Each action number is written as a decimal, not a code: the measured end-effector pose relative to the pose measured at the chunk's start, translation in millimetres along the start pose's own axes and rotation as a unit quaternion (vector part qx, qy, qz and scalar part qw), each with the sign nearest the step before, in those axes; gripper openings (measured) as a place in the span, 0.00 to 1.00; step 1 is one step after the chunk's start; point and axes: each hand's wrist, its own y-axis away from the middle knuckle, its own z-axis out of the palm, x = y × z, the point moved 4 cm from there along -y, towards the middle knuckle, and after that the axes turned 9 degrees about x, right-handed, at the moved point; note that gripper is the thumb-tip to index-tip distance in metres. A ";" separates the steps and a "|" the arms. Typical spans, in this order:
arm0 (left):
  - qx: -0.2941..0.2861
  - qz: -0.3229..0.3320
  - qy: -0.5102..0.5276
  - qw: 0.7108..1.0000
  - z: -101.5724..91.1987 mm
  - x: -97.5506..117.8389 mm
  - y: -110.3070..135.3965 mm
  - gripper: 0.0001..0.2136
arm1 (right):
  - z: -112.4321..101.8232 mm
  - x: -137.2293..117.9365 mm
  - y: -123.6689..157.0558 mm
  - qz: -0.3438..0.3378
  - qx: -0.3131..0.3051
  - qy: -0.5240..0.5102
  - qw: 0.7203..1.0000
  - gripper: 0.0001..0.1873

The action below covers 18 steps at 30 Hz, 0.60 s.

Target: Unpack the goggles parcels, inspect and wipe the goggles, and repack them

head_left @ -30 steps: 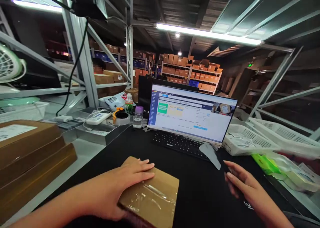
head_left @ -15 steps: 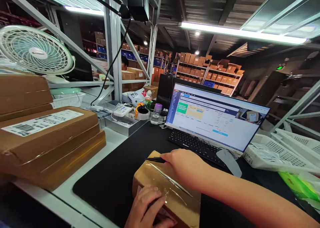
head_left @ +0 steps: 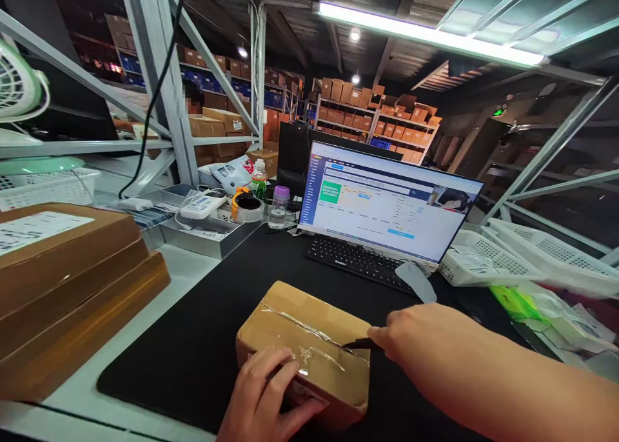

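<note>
A taped brown cardboard box (head_left: 309,326) lies on the black desk mat. Clear tape over its top shows a long line along the seam, with wrinkled patches near the middle. My left hand (head_left: 265,390) grips the box's near left side, its fingers bent over the top edge and the thumb low on the side. In my closed right hand (head_left: 411,335) is a slim black box cutter (head_left: 360,344), mostly covered by the fingers. Its tip touches the taped seam near the right end of the box.
Behind the box stand a keyboard (head_left: 358,264), a white mouse (head_left: 416,282) and a lit monitor (head_left: 382,203). Large stacked cartons (head_left: 72,287) fill the left side. A bottle with a purple cap (head_left: 279,208) stands behind the mat. White baskets (head_left: 488,258) are at the right.
My right hand has moved the box cutter along the seam from the box's far left end to its right end. My left hand still grips the box. The camera view has turned right.
</note>
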 end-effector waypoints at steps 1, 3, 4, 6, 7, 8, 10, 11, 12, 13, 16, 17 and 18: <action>-0.008 0.008 -0.013 1.000 0.6 -2.4 -3.1 0.15 | -0.1 6.4 12.6 0.003 -0.009 0.009 1.000 0.19; -0.020 0.035 -0.035 0.999 2.5 -7.2 -8.1 0.20 | -1.1 15.1 30.3 0.005 -0.023 0.034 0.999 0.23; -0.022 0.048 -0.036 0.998 3.5 -9.3 -9.7 0.21 | -1.7 17.4 33.5 0.009 -0.020 0.044 0.999 0.25; -0.012 0.055 -0.017 0.998 4.4 -13.5 -11.1 0.22 | -0.6 16.6 26.7 0.020 -0.002 0.046 0.999 0.28; -0.003 0.054 -0.005 0.999 4.3 -15.3 -10.9 0.21 | 1.6 12.8 17.1 0.021 0.015 0.036 0.999 0.28; 0.008 0.055 0.005 0.998 4.1 -16.6 -10.3 0.21 | 4.8 6.8 4.4 0.014 0.031 0.023 0.999 0.27; 0.025 0.061 0.018 0.998 3.6 -18.0 -8.2 0.24 | 13.6 -10.3 -25.6 -0.020 0.058 0.010 0.998 0.25; 0.029 0.062 0.021 0.997 3.5 -18.6 -7.0 0.24 | 18.1 -19.9 -40.6 -0.040 0.066 0.014 0.997 0.23; 0.033 0.059 0.023 0.997 3.5 -19.3 -5.5 0.23 | 22.0 -29.2 -54.3 -0.059 0.070 0.020 0.996 0.22; 0.037 0.051 0.022 0.998 3.4 -20.0 -3.9 0.21 | 24.9 -37.5 -65.8 -0.073 0.070 0.028 0.995 0.20; 0.051 0.016 0.011 0.999 2.9 -21.9 2.0 0.14 | 26.8 -56.0 -85.7 -0.091 0.035 0.052 0.994 0.17; 0.054 0.007 0.009 0.998 2.8 -22.1 4.2 0.13 | 25.6 -60.4 -88.0 -0.094 0.019 0.064 0.993 0.19; 0.058 0.000 0.007 0.998 2.8 -22.0 6.1 0.13 | 24.1 -64.4 -88.7 -0.097 0.003 0.079 0.992 0.22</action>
